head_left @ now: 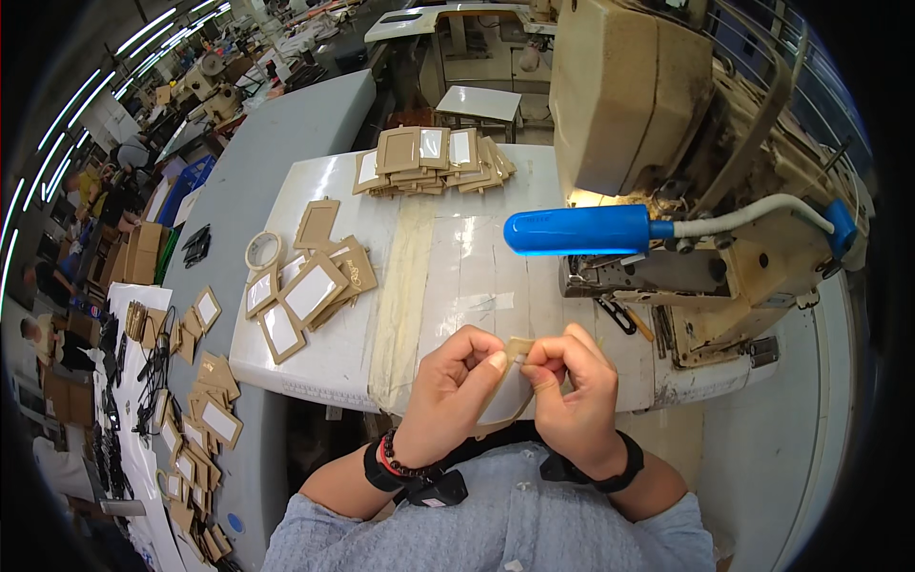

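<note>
My left hand (pixel 456 386) and right hand (pixel 575 386) are both pinched narrow on one tan holder (pixel 510 396), thumbs against fingers near its upper end, just off the front edge of the white table (pixel 457 296). My fingers cover much of the holder's sides, and its lower end sinks out of sight between my palms and my shirt (pixel 515 515), so I cannot tell its whole outline. Its middle looks pale and shiny; glare hides what is printed there, if anything. To the left, a loose pile (pixel 310 286) of similar holders overlaps so that the lower ones show only corners, a tape roll (pixel 263 251) just beside it. A stack (pixel 410 157) stands at the table's back, its count hard to make out. On my right the sewing machine (pixel 620 105) is cut off by the top edge, and the blue lamp (pixel 577 232) hides its needle area. Near its base lies a black tool (pixel 618 317), too small to name surely.
</note>
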Tool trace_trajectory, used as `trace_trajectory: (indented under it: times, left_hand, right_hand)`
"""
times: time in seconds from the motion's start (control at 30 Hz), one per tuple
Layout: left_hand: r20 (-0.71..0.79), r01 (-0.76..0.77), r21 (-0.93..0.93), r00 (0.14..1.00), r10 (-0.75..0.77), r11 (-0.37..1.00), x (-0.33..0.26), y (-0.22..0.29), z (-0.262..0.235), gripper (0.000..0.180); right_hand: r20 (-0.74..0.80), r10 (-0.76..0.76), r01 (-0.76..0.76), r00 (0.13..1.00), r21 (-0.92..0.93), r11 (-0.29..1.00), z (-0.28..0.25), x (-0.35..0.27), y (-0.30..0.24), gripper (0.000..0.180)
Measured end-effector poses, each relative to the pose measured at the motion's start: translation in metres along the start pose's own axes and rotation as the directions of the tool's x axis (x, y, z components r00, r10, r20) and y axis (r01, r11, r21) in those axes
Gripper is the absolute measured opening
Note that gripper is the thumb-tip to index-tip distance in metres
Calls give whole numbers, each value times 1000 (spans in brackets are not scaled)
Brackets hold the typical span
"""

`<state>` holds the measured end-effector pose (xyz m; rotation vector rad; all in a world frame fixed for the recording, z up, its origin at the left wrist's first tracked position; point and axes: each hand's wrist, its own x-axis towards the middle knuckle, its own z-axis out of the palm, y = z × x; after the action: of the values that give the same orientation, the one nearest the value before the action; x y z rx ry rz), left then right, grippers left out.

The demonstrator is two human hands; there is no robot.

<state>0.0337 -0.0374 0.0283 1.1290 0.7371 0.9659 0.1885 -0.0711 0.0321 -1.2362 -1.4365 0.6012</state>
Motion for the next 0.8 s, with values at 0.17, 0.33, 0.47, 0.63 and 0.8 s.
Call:
trace_trajectory:
  times: [0.17, 0.33, 0.47, 0.63, 0.8]
  left_hand:
    - [18, -31, 4, 999, 31, 1000, -1, 2, 1, 7]
    - [6, -60, 41, 998, 60, 997, -3, 4, 4, 6]
    - [-6, -77, 67, 997, 78, 995, -4, 1, 2, 7]
    - [-4, -93, 52, 996, 93, 994, -5, 4, 4, 7]
    - [-37, -159, 108, 986, 164, 981, -6, -2, 8, 8]
  right_hand:
    - [-42, -38, 36, 998, -41, 999, 2, -2, -3, 12]
    - [-71, -53, 51, 996, -35, 998, 5, -3, -4, 13]
    - [-79, -78, 73, 994, -63, 995, 6, -3, -4, 12]
    - [-73, -68, 62, 995, -77, 995, 6, -2, -9, 12]
    - [-42, 66, -64, 997, 43, 997, 7, 1, -12, 11]
